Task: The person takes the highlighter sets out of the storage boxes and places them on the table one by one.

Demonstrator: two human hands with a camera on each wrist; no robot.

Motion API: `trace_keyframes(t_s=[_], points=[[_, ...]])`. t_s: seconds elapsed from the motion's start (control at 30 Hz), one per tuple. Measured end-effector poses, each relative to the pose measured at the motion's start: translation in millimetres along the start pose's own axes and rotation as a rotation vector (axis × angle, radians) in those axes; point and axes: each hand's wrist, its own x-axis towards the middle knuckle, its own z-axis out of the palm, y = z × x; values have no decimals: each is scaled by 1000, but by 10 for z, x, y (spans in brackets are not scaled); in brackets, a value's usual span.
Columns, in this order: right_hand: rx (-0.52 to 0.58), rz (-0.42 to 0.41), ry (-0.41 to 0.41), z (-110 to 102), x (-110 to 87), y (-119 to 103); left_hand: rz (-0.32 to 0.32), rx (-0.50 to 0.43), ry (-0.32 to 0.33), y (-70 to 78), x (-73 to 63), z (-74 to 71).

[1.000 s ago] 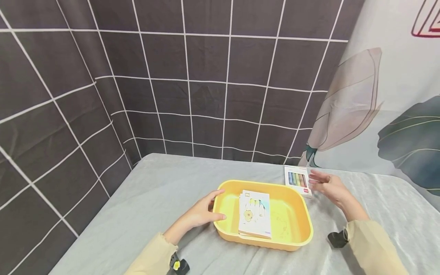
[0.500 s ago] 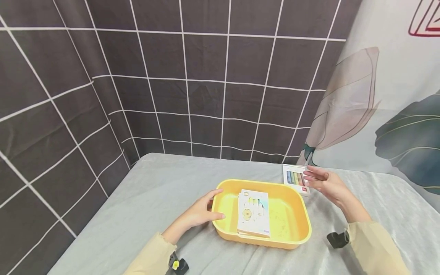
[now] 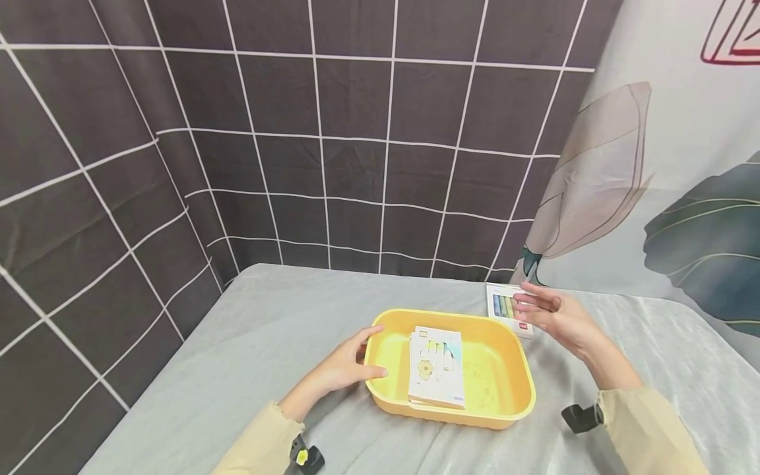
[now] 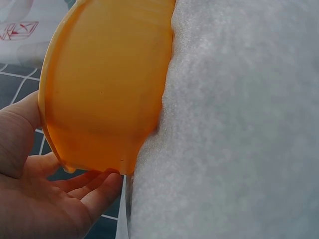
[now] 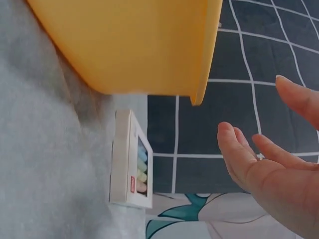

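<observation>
The right hand's [image 3: 561, 323] fingers are loosely extended and parted, with nothing held. Below them, untouched, the windowed box [image 5: 130, 159] is laid on the grey cloth [image 3: 285, 343]. By the left hand's [image 3: 344, 366] bent fingers and thumb, the yellow basin [image 3: 526, 376] is gripped at the nearest end. The windowed box is probably best pinched by its edges, the basin being steadied meanwhile. Counted: one windowed box, one basin and, inside it between both hands, at least two stacked white boxes [image 3: 437, 366].
</observation>
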Motion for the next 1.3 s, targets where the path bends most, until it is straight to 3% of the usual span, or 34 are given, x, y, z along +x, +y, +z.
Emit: trace_keyframes(t_s=[0.13, 0.53, 0.97, 1.3], points=[[20, -21, -19, 48, -8, -25, -1, 2, 3, 15, -11, -3], [-63, -50, -27, 230, -74, -103, 2, 4, 7, 34, -17, -7], [-145, -28, -59, 422, -164, -153, -3, 14, 0, 8, -9, -5], [-117, -42, -105, 562, -218, -123, -10, 7, -1, -4, -5, -8]])
